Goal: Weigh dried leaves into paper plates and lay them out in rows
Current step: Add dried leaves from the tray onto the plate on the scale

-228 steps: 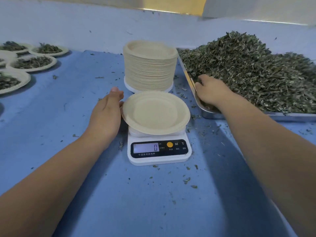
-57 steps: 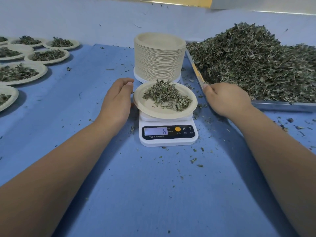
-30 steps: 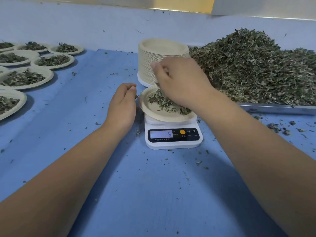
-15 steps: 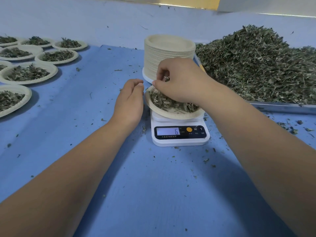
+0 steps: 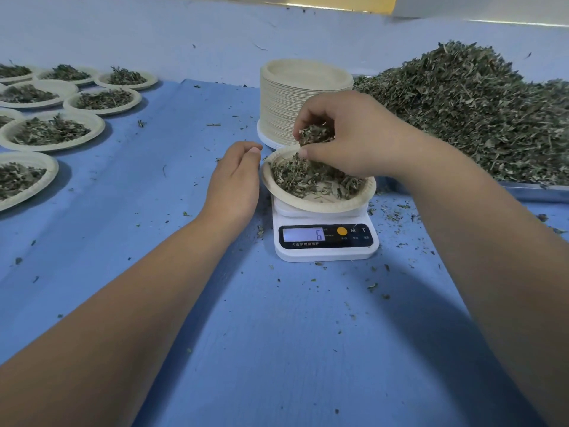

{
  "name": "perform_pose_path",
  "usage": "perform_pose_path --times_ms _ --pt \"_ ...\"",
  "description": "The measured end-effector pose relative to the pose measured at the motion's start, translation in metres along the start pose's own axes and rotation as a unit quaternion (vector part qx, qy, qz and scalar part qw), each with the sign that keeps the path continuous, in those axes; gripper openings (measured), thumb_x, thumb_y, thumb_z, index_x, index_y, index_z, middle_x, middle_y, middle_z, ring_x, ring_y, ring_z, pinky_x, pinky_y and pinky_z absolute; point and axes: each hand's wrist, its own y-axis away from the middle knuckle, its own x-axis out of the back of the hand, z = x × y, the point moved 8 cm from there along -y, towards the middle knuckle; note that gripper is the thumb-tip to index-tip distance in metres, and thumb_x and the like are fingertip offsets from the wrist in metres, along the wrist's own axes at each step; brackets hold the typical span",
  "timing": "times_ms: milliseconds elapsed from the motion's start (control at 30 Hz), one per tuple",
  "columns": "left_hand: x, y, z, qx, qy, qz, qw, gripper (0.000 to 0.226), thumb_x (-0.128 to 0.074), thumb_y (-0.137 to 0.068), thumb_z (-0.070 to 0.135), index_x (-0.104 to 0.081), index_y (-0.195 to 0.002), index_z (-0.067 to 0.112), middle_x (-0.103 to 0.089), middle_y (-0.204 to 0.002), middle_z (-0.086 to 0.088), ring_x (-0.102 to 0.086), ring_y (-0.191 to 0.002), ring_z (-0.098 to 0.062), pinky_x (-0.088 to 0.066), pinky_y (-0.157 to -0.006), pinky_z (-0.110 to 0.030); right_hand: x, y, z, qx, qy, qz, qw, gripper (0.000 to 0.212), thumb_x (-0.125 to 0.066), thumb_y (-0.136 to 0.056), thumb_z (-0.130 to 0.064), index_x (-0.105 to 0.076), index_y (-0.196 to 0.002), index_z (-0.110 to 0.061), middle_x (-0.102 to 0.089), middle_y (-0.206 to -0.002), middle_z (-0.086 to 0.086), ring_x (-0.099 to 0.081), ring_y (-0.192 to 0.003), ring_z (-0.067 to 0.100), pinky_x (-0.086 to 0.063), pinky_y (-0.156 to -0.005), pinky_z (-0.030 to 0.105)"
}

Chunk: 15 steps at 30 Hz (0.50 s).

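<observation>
Now we count one round paper plate point(image 5: 320, 206) on one white scale point(image 5: 326, 254), holding crumbly dried leaves point(image 5: 295, 183); our right hand point(image 5: 348, 140) pinches a tuft above it, our left hand point(image 5: 234, 183) rests loosely curled, empty, beside its rim. Behind stand one plate stack point(image 5: 295, 100) and one leaf heap point(image 5: 477, 112) in a metal tray point(image 5: 532, 192); eight filled plates point(image 5: 55, 147) lie left, crumb-flecked blue cloth point(image 5: 277, 349) nearest us.

A: What crowds the scale point(image 5: 324, 241)?
B: Plate stack point(image 5: 304, 100) right behind it, leaf tray point(image 5: 535, 192) to its right, left hand point(image 5: 234, 183) just beside its left, right hand point(image 5: 348, 140) pinching dried leaves point(image 5: 315, 135) above it.
A: Open room?
B: Blue cloth point(image 5: 277, 334) in front; filled plates point(image 5: 52, 131) lie well left.
</observation>
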Motion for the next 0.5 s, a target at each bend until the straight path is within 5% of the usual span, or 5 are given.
perform_pose_path --times_ms 100,267,500 --pt "0.0 0.0 0.0 0.002 0.0 -0.002 1.0 0.037 -0.04 -0.088 0.046 -0.065 -0.111 0.032 -0.067 -0.116 0.004 -0.062 -0.119 -0.019 -0.048 -0.106 -0.05 0.005 0.003 0.001 0.02 0.017 0.027 0.999 0.022 -0.08 -0.083 -0.038 -0.073 -0.101 -0.026 -0.056 -0.079 -0.02 -0.05 -0.074 -0.013 -0.032 -0.066 0.004" --pt "-0.001 0.0 0.001 0.001 0.001 -0.006 1.0 0.032 -0.039 -0.088 0.046 -0.064 -0.105 0.036 -0.068 -0.116 0.003 -0.062 -0.118 -0.019 -0.049 -0.106 -0.05 -0.005 0.01 -0.004 0.046 0.028 0.024 0.998 0.031 -0.077 -0.085 -0.046 -0.075 -0.099 -0.019 -0.07 -0.087 -0.004 -0.06 -0.084 0.013 -0.048 -0.082 0.034" --pt "-0.001 0.0 0.002 -0.001 0.003 -0.009 1.0 0.03 -0.039 -0.088 0.045 -0.064 -0.103 0.039 -0.067 -0.118 0.003 -0.062 -0.119 -0.019 -0.048 -0.106 -0.051 -0.013 0.014 0.002 0.034 0.009 0.01 0.999 0.029 -0.073 -0.087 -0.051 -0.075 -0.096 -0.024 -0.067 -0.075 -0.01 -0.058 -0.074 0.005 -0.051 -0.073 0.036"
